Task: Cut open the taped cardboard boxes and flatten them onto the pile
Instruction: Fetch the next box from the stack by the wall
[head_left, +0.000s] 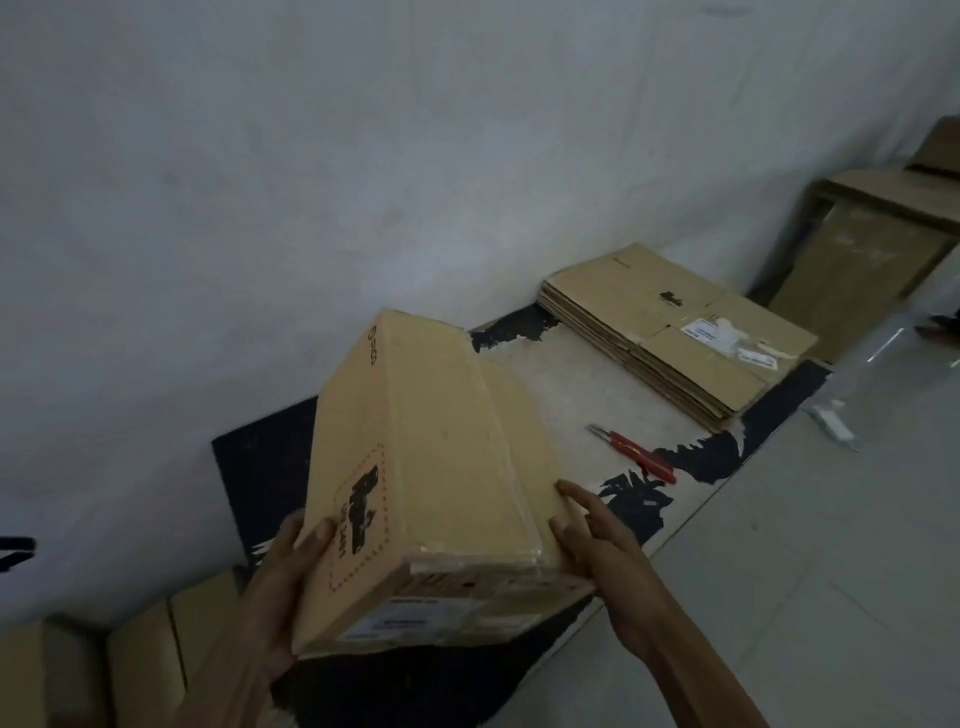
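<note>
A taped brown cardboard box (441, 467) with a black logo on its left face stands on the worn mat (561, 374) against the wall. My left hand (291, 582) holds its near left side, thumb on the logo face. My right hand (592, 530) touches its near right edge with straight fingers. A red-handled cutter (631, 453) lies on the mat to the right of the box, in neither hand. Beyond it, a pile of flattened boxes (680, 332) rests at the mat's far end.
More cardboard boxes (150, 670) sit at the lower left by the wall. Large cardboard pieces (872, 249) lean at the far right. A small white object (834, 423) lies on the tiled floor (779, 545) right of the mat.
</note>
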